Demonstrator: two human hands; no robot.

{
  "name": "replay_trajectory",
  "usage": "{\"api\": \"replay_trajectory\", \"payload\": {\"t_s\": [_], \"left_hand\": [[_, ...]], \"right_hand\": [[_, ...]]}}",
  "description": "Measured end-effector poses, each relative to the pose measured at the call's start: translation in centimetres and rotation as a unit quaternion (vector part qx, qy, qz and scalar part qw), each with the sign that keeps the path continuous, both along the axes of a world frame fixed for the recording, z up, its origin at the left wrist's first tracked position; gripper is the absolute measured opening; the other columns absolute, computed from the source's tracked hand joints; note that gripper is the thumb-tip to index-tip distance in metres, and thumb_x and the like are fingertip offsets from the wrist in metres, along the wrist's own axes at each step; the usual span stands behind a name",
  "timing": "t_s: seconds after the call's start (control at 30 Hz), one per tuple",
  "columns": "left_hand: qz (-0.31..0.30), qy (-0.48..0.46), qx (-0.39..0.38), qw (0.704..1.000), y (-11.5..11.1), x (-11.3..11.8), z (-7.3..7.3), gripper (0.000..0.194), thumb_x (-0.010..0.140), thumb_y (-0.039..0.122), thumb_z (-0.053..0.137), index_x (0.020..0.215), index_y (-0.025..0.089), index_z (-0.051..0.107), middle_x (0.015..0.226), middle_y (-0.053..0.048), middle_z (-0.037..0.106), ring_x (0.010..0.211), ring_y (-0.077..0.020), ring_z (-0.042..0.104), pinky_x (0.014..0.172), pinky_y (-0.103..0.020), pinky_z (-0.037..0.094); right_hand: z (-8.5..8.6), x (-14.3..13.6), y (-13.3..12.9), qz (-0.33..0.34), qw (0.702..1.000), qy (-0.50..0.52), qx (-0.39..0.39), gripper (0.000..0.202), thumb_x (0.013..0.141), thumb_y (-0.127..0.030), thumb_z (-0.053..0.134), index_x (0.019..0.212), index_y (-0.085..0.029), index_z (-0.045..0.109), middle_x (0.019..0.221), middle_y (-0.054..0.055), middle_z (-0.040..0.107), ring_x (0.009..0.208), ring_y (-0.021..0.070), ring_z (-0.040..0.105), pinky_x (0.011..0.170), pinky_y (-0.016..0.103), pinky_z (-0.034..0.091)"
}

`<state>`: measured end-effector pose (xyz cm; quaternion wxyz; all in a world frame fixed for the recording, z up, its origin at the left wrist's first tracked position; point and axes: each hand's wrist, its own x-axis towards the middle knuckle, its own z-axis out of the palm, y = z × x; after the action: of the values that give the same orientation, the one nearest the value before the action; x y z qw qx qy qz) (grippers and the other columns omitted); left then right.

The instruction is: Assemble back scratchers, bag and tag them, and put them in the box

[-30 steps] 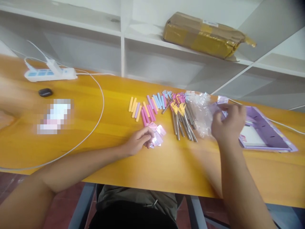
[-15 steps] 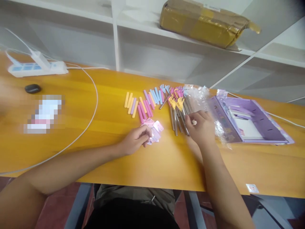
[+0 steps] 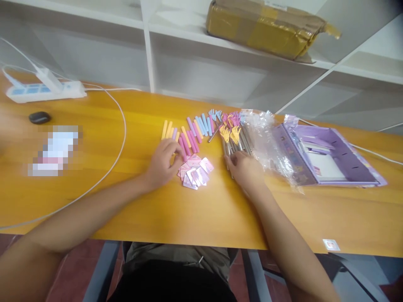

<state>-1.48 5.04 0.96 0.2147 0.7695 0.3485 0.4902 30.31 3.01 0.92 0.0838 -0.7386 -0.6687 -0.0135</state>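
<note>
I see smooth, shiny metal rods [image 3: 246,142], plastic claw heads [image 3: 235,134]. Coloured tubes [image 3: 191,142]: smooth, matt; can't tell plastic from foam. Cards [image 3: 197,175]: glossy, reflective. Bag [image 3: 267,142]: clear, crinkled plastic film. Purple box [image 3: 359,156]: smooth, cardboard-looking. Desk [image 3: 220,218]: wood-look, smooth, light sheen. Parcel [image 3: 233,17]: glossy tape over brown. My trousers [image 3: 170,252]: matt cloth.

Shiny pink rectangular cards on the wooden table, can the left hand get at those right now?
Probably yes: the bare left hand is right beside the pile of shiny pink rectangular cards, nothing seems to lie over it, and the right hand is off at the metal rods.
</note>
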Motion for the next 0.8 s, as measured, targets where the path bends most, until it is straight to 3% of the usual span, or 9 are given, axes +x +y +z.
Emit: {"api": "replay_trajectory", "payload": {"t_s": [0.13, 0.2, 0.33, 0.43, 0.53, 0.67, 0.8], "left_hand": [[0.151, 0.141, -0.029, 0.978, 3.8, -1.5, 0.0, 0.031, 0.091, 0.007, 0.060, 0.114, 0.022, 0.075, 0.124, -0.012, 0.068, 0.120, -0.0312, 0.062, 0.110, -0.049, 0.049], [0.173, 0.151, -0.054, 0.972, 5.3, -2.3, 0.0, 0.038, 0.095, 0.008, 0.056, 0.123, 0.023, 0.077, 0.142, -0.011, 0.068, 0.136, -0.0314, 0.060, 0.122, -0.051, 0.042], [0.213, 0.194, -0.115, 0.951, 7.3, -3.7, -0.5, 0.034, 0.100, 0.013, 0.054, 0.121, 0.024, 0.080, 0.154, -0.011, 0.064, 0.144, -0.0357, 0.054, 0.129, -0.057, 0.036], [0.248, 0.205, -0.135, 0.937, 7.7, -4.0, -1.0, 0.030, 0.101, 0.021, 0.061, 0.125, 0.019, 0.078, 0.152, -0.019, 0.060, 0.144, -0.0393, 0.051, 0.131, -0.059, 0.035], [0.241, 0.212, -0.125, 0.939, 7.5, -3.8, -1.2, 0.037, 0.104, 0.025, 0.061, 0.138, 0.023, 0.074, 0.147, -0.018, 0.057, 0.141, -0.0382, 0.052, 0.131, -0.060, 0.037], [0.241, 0.222, -0.129, 0.936, 7.4, -3.8, -1.2, 0.027, 0.107, 0.027, 0.060, 0.129, 0.021, 0.075, 0.147, -0.019, 0.055, 0.140, -0.0388, 0.053, 0.130, -0.062, 0.038], [0.250, 0.225, -0.119, 0.934, 7.8, -4.0, -1.5, 0.030, 0.105, 0.025, 0.062, 0.133, 0.014, 0.064, 0.140, -0.021, 0.061, 0.139, -0.0387, 0.056, 0.130, -0.062, 0.038]], "right_hand": [[-0.4, 0.6, 0.2, 0.001, 0.999, 0.044, 0.028, 0.037, 0.105, -0.046, 0.061, 0.077, -0.023, 0.056, 0.087, 0.010, 0.073, 0.073, 0.0222, 0.060, 0.065, 0.034, 0.029], [-0.4, 0.7, 0.2, 0.004, 0.996, 0.072, 0.056, 0.036, 0.103, -0.046, 0.061, 0.076, -0.024, 0.054, 0.083, 0.009, 0.071, 0.068, 0.0210, 0.056, 0.063, 0.034, 0.028], [0.3, 0.7, -0.2, 0.016, 0.988, 0.111, 0.109, 0.035, 0.102, -0.048, 0.057, 0.076, -0.025, 0.050, 0.079, 0.007, 0.066, 0.066, 0.0196, 0.053, 0.063, 0.034, 0.029], [1.0, 0.9, -0.5, 0.016, 0.981, 0.131, 0.142, 0.036, 0.102, -0.049, 0.055, 0.076, -0.025, 0.047, 0.074, 0.004, 0.062, 0.066, 0.0191, 0.051, 0.064, 0.034, 0.031], [1.4, 1.1, -0.8, 0.019, 0.976, 0.145, 0.163, 0.037, 0.103, -0.050, 0.056, 0.076, -0.026, 0.047, 0.070, 0.003, 0.058, 0.066, 0.0193, 0.051, 0.065, 0.035, 0.032], [1.5, 1.4, -0.8, 0.025, 0.971, 0.166, 0.168, 0.038, 0.103, -0.051, 0.056, 0.076, -0.026, 0.047, 0.069, 0.002, 0.057, 0.066, 0.0193, 0.052, 0.065, 0.035, 0.033], [1.5, 1.5, -0.8, 0.032, 0.971, 0.170, 0.164, 0.037, 0.103, -0.050, 0.057, 0.076, -0.026, 0.049, 0.070, 0.003, 0.058, 0.067, 0.0195, 0.053, 0.066, 0.035, 0.034]]}}
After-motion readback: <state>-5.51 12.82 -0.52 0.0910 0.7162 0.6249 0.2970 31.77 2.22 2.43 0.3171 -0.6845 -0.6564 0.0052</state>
